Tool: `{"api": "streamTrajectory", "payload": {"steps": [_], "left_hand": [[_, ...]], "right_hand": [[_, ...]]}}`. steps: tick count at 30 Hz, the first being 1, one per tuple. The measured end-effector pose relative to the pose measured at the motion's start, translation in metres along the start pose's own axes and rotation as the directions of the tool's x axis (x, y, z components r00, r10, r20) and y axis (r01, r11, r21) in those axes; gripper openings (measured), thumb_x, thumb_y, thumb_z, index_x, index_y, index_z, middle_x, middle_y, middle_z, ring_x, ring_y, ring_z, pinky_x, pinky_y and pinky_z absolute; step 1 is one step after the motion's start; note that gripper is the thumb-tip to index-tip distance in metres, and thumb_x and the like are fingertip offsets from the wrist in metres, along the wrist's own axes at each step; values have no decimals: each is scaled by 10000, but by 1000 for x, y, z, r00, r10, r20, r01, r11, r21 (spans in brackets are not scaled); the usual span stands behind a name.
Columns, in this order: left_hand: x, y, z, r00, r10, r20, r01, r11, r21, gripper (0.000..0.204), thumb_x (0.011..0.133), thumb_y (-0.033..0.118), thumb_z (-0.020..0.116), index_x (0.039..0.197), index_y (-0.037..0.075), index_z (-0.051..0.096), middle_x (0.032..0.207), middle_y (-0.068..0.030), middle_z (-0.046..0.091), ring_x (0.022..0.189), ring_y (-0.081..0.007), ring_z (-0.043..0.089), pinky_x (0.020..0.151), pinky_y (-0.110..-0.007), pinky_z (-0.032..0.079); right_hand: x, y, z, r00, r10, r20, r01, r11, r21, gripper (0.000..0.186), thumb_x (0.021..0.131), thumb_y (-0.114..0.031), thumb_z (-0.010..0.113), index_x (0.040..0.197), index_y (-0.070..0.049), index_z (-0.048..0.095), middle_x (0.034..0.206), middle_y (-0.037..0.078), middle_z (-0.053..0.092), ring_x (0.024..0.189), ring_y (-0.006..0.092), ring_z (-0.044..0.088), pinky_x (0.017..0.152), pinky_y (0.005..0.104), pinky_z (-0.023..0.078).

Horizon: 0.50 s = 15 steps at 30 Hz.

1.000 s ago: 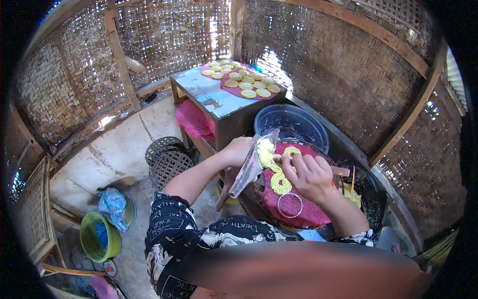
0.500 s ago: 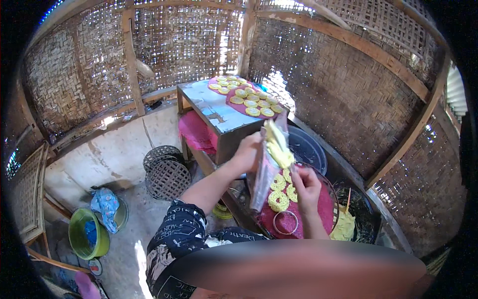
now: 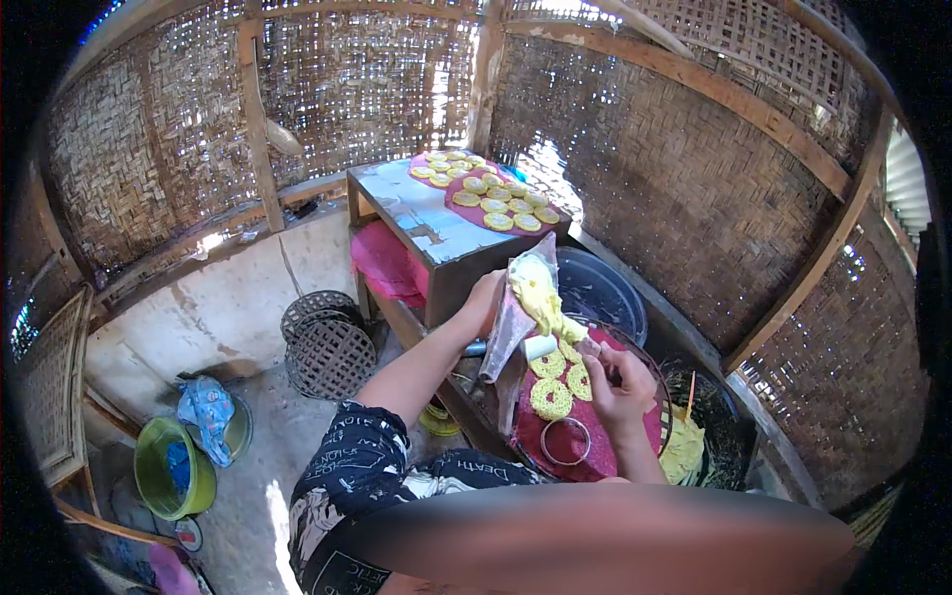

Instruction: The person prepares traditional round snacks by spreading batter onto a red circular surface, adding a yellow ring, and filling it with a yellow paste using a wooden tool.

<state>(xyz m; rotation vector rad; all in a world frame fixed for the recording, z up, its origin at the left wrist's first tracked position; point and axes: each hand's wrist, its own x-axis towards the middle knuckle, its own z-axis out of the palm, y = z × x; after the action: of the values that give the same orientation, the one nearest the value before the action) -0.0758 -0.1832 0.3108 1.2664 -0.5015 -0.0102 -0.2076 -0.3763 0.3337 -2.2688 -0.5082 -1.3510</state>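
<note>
Right hand (image 3: pixel 625 387) lower (apparently against yellow dough (image 3: pixel 536 290))

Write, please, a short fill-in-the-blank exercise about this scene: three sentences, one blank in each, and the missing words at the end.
1. The left hand holds a plastic sheet carrying ______ dough.
2. The hand nearer to the thin ring is the ______ one.
3. The green basin has something ______ inside it.
Missing words: yellow; right; blue.
</note>
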Motion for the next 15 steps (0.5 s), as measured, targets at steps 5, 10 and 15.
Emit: {"api": "streamTrajectory", "payload": {"steps": [5,10,15], "left_hand": [[7,12,13,997,72,24,-76,951,299,294,712,234,600,919,27,567,876,-162,601,834,-256,584,707,-327,440],[-10,39,43,971,210,112,-236,788,569,266,785,213,513,937,0,560,851,-139,609,784,-209,596,711,-307,449],[11,-4,6,984,-177,15,177,984,-29,227,781,188,487,835,1,604,821,-85,606,773,-184,583,707,-313,453]], "right_hand": [[3,19,7,954,297,-29,-269,896,353,131,702,-103,687,735,-13,598,559,-1,531,497,34,450,454,187,360],[20,12,5,978,112,-174,-114,994,1,122,687,-99,688,718,-30,593,550,47,528,440,106,474,415,224,365],[-6,-10,-10,1000,30,3,-30,999,44,136,693,-81,687,712,-10,572,566,25,525,478,44,434,430,197,328]]}}
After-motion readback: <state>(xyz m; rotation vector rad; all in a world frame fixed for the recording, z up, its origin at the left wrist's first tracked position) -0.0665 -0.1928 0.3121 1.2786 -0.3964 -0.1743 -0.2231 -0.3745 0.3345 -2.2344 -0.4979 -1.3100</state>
